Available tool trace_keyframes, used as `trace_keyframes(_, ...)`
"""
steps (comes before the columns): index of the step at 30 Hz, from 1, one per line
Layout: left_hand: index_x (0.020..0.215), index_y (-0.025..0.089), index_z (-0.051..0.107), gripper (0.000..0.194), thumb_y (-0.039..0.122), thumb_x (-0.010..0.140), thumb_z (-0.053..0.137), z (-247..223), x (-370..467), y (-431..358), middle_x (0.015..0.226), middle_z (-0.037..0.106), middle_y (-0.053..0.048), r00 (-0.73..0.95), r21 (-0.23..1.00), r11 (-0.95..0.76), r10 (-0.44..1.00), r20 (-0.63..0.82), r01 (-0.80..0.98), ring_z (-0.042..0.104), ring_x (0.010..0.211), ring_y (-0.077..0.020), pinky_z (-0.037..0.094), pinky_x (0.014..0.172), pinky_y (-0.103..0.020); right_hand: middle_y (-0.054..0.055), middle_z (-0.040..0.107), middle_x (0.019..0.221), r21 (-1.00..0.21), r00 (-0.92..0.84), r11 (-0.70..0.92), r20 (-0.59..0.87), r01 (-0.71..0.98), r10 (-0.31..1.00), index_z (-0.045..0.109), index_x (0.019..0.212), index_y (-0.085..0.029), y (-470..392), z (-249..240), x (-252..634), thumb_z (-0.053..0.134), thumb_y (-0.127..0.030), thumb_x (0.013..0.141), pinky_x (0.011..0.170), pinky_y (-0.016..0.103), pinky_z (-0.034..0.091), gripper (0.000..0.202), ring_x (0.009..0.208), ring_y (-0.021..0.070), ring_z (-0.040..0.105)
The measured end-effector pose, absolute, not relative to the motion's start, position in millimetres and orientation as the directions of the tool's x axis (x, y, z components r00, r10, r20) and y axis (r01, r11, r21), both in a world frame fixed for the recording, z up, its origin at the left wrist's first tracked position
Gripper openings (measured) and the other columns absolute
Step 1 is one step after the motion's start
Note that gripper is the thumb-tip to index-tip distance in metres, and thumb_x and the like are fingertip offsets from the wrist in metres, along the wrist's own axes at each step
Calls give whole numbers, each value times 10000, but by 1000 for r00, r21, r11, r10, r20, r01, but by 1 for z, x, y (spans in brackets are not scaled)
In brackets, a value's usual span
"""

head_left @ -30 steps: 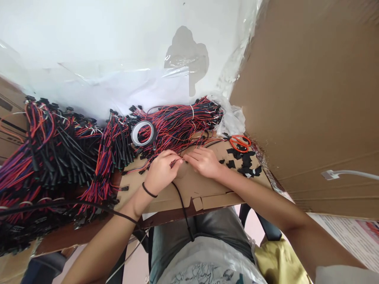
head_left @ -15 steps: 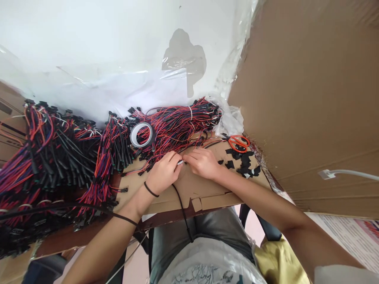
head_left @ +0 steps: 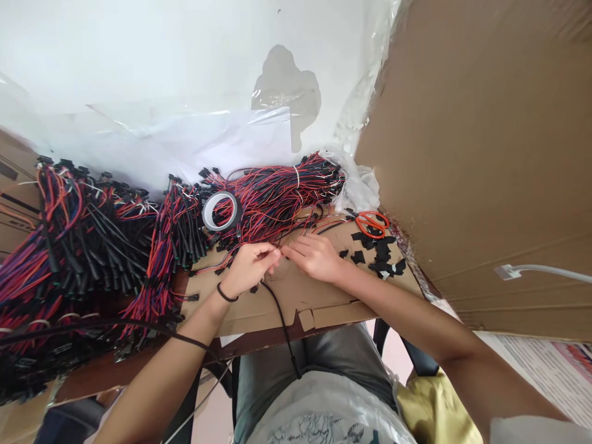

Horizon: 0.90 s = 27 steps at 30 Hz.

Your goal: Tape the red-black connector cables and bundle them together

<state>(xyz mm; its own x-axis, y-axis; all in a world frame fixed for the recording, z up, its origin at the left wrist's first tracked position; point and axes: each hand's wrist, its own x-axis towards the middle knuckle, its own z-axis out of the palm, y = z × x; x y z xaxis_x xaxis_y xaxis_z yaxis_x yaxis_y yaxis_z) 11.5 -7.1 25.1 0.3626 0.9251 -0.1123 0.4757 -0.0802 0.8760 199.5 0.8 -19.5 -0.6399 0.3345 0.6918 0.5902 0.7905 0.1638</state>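
My left hand (head_left: 252, 266) is closed in a pinch above the cardboard sheet (head_left: 272, 311), a dark band round its wrist. What lies between its fingertips is too small to make out. Close to its right, my right hand (head_left: 315, 255) has its fingers pressed together, the fingertips almost meeting the left ones; thin wire seems to be there, but its hold is hidden. A black cable (head_left: 281, 317) comes out below my left hand and runs over the board's front edge to my lap. Behind both hands lies a bundle of red and black wires (head_left: 272, 197).
A tape roll (head_left: 208, 213) leans on the wires. Orange-handled scissors (head_left: 372, 225) and black tape pieces (head_left: 382, 250) lie at right. Thick cable bundles (head_left: 92, 240) fill the left side. A tall cardboard wall (head_left: 476, 154) stands on the right, clear plastic (head_left: 363, 185) beside it.
My left hand has shifted slightly left, its wrist turning. The small white piece at its fingertips no longer shows. The right hand has barely moved.
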Motion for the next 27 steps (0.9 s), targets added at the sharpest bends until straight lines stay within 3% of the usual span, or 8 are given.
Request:
trace_keyframes(4, 631, 131, 622, 339, 457, 662, 706, 23, 9, -2, 555, 606, -28, 423, 936, 231, 844, -328, 264, 513, 464, -99, 406, 471, -221, 26, 664, 719, 208, -647, 792, 708, 574, 283, 658, 866, -143, 1, -16, 200, 441, -138, 958, 590, 283, 330, 236, 653, 128, 521)
trace_keyframes(8, 738, 95, 645, 425, 492, 627, 748, 19, 7, 0, 643, 645, -62, 403, 923, 369, 832, -381, 110, 591, 539, -126, 470, 530, -243, 18, 671, 711, 222, -623, 777, 737, 589, 261, 659, 837, -148, 1, -16, 200, 444, -137, 956, 610, 277, 349, 246, 647, 129, 525)
trace_keyframes(10, 782, 94, 640, 452, 517, 651, 729, 19, 7, 0, 685, 656, -72, 363, 931, 345, 858, -363, 116, 622, 591, -143, 501, 572, -264, 23, 675, 720, 205, -626, 776, 725, 596, 289, 656, 824, -148, 2, -17, 200, 444, -136, 954, 618, 277, 350, 249, 650, 131, 530)
trace_keyframes(14, 716, 132, 596, 370, 453, 626, 757, 22, 9, -2, 631, 628, -25, 374, 931, 212, 871, -317, 296, 602, 577, -126, 507, 587, -259, 40, 660, 708, 160, -647, 806, 691, 570, 321, 647, 835, -128, 2, -20, 200, 477, -130, 937, 615, 285, 323, 199, 653, 137, 531)
trace_keyframes(20, 654, 159, 564, 245, 387, 730, 610, 25, 6, -2, 527, 511, 29, 431, 921, 84, 865, -257, 380, 396, 418, -56, 309, 413, -180, 29, 666, 718, 106, -668, 828, 651, 550, 361, 670, 895, -158, 6, -15, 200, 450, -182, 958, 624, 278, 314, 230, 670, 130, 530)
trace_keyframes(23, 653, 161, 560, 202, 349, 725, 580, 27, -1, 2, 557, 503, 33, 444, 894, -16, 872, -206, 447, 374, 433, -52, 288, 422, -175, 36, 665, 712, 2, -676, 843, 599, 537, 429, 688, 878, -170, 8, -10, 204, 441, -251, 966, 622, 270, 318, 275, 695, 136, 542)
trace_keyframes(27, 657, 174, 564, 185, 342, 730, 545, 35, -19, 10, 481, 463, 48, 435, 815, -46, 862, -260, 578, 390, 416, -76, 277, 419, -184, 42, 686, 767, -187, -715, 827, 424, 531, 555, 695, 896, -171, 12, -6, 216, 495, -225, 934, 616, 252, 319, 210, 702, 132, 563)
